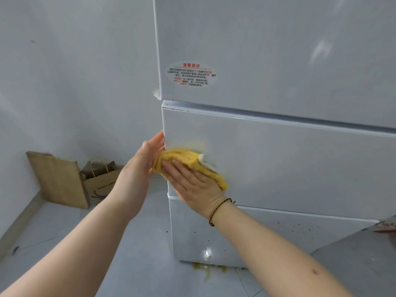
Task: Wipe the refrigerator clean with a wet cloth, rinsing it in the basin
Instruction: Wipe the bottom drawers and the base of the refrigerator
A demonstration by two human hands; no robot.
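Both forearms are reaching in from the bottom edge. Right hand (192, 185) is lying flat, fingers spread, pressing the yellow cloth (188, 156) against the refrigerator (278, 168), on its middle door near the left corner. Left hand (141, 166), fingers straight, is bracing at the door edge, possibly touching the cloth's end. Wiping is proceeding; the next stroke is likely calling for steady pressure down toward the speckled lower panel (300, 228). No basin is showing.
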